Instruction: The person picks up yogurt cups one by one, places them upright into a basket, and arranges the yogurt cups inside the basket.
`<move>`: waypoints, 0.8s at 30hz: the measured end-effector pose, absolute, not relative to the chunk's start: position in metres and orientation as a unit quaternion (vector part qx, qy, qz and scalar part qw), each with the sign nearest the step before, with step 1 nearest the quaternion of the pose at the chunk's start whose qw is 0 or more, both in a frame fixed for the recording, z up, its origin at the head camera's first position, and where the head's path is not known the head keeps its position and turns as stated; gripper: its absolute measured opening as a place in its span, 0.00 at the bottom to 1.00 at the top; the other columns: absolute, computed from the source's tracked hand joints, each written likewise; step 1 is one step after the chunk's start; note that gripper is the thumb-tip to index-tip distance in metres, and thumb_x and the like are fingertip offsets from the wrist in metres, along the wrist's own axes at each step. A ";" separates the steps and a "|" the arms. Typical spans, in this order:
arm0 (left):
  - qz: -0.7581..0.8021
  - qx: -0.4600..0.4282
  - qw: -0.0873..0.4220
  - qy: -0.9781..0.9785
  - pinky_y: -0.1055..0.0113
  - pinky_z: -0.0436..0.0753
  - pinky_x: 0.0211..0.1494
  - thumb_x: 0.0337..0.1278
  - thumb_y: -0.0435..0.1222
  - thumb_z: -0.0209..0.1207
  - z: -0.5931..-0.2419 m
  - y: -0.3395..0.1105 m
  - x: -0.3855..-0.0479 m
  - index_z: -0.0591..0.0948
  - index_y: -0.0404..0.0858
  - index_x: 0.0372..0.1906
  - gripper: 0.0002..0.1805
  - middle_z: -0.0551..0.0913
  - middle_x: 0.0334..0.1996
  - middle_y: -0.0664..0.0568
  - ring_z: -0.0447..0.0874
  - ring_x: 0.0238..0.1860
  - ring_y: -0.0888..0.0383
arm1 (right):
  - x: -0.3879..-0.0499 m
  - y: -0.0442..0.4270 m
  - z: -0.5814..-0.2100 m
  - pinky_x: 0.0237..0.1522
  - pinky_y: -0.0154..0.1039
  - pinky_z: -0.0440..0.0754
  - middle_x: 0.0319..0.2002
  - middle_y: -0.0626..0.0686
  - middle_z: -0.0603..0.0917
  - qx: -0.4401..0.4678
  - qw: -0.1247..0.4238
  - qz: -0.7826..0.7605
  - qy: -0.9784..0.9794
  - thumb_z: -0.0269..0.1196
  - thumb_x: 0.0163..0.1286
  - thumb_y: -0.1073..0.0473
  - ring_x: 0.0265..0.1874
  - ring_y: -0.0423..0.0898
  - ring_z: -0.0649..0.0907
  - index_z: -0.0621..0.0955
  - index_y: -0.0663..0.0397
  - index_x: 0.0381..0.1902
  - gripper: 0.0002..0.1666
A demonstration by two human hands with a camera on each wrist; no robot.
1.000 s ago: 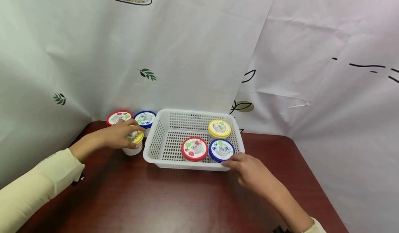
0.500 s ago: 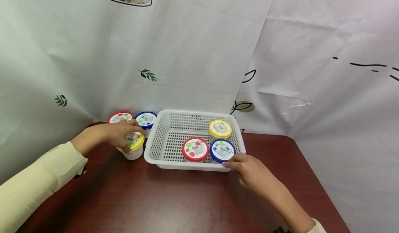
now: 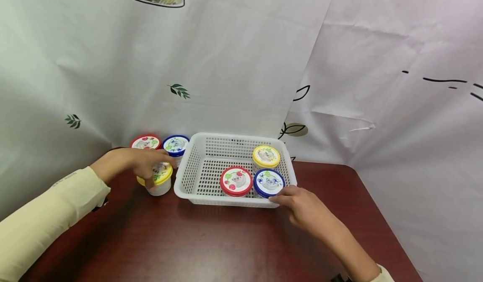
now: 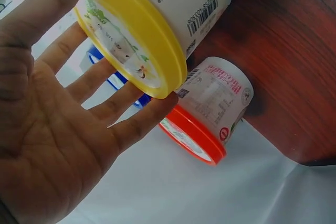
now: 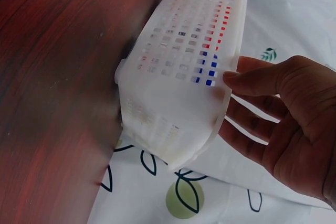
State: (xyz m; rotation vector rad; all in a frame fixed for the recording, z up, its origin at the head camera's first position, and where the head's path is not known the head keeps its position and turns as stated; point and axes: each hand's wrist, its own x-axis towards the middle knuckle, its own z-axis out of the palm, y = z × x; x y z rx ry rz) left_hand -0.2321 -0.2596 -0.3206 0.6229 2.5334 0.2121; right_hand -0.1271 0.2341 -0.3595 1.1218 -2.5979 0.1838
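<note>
Yellow-lidded tub (image 3: 160, 186) sits gripped beneath the left hand (image 3: 145, 163), while the right hand (image 3: 299, 204) pinches the basket's rim (image 3: 226, 200).

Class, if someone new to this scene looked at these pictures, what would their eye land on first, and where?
Probably the white basket in the middle of the head view, with a red-lidded tub, a yellow-lidded tub and a blue-lidded tub inside. Next, the left hand, which grips a second yellow-lidded tub outside the basket, to its left. The right hand holds the basket near its front right corner.
</note>
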 end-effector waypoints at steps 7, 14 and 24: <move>0.071 0.226 0.274 0.932 0.28 0.81 0.71 0.42 0.39 0.88 -0.319 -0.261 -0.235 0.82 0.54 0.75 0.49 0.74 0.79 0.36 0.73 0.71 0.35 | -0.126 0.235 -0.361 0.46 0.44 0.92 0.45 0.47 0.94 0.386 0.148 0.066 -0.908 0.72 0.63 0.76 0.44 0.45 0.92 0.96 0.46 0.53 0.26; 0.064 0.220 0.281 0.932 0.25 0.79 0.73 0.40 0.41 0.90 -0.316 -0.259 -0.233 0.82 0.51 0.77 0.51 0.76 0.79 0.37 0.74 0.73 0.36 | -0.127 0.235 -0.360 0.47 0.45 0.92 0.46 0.47 0.94 0.393 0.148 0.071 -0.905 0.72 0.64 0.76 0.45 0.45 0.92 0.96 0.45 0.54 0.26; 0.048 0.212 0.272 0.937 0.26 0.81 0.71 0.37 0.44 0.91 -0.301 -0.256 -0.230 0.83 0.55 0.75 0.51 0.78 0.77 0.39 0.74 0.71 0.36 | -0.127 0.236 -0.360 0.45 0.44 0.91 0.45 0.46 0.94 0.401 0.153 0.075 -0.900 0.72 0.63 0.76 0.43 0.45 0.92 0.96 0.46 0.53 0.26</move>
